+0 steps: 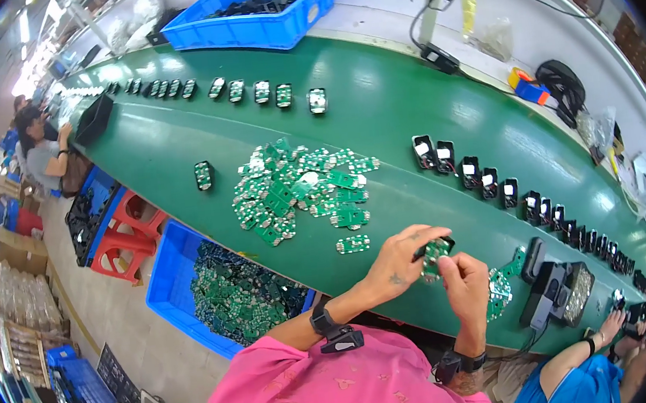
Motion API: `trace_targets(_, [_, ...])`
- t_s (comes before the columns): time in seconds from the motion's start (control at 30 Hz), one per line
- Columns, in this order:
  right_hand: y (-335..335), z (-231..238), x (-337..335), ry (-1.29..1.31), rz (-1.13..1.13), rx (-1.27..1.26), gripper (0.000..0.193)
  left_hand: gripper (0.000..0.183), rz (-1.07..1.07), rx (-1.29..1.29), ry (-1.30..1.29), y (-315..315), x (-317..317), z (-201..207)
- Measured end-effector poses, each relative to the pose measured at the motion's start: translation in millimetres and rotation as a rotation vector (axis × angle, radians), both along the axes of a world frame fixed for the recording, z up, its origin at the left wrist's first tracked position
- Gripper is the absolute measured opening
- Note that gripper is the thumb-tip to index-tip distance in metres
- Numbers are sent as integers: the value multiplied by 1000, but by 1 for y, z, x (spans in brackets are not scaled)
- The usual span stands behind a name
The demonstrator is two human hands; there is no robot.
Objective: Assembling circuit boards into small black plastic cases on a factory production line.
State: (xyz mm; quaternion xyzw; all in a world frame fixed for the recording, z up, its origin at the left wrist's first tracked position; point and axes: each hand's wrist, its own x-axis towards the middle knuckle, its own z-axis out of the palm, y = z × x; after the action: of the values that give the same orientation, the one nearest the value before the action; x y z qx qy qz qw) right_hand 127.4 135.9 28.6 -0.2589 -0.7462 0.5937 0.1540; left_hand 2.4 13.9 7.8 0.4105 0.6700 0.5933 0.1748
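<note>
Over the near edge of the green bench, my left hand is closed around a small black plastic case. A green circuit board sits tilted at the case's opening; whether it is fully seated I cannot tell. My right hand pinches the board's near end between thumb and fingers. Left of my hands lies a heap of loose green circuit boards, with one single board at its near side. Several black cases with white pads stand in a row to the right.
Cases fitted with boards line the far left, below a blue bin. Another blue bin of boards stands below the bench. A black device sits at right, near a co-worker's hand. Another person works far left.
</note>
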Motion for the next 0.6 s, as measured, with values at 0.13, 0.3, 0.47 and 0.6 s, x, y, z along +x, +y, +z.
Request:
trace_targets(0.13, [-11, 11, -4, -34, 16, 137, 21, 49, 41, 23, 13, -1, 0, 3])
trace_targets(0.3, [-14, 11, -14, 33, -40, 143, 21, 48, 103, 57, -32, -3, 1, 4])
trace_targets(0.47, [-14, 13, -20, 41, -120, 206, 25, 45, -117, 135, -582, -14, -6, 14])
trace_targets(0.6, [-21, 9, -21, 65, -97, 375, 26, 36, -84, 135, -558, -14, -4, 15])
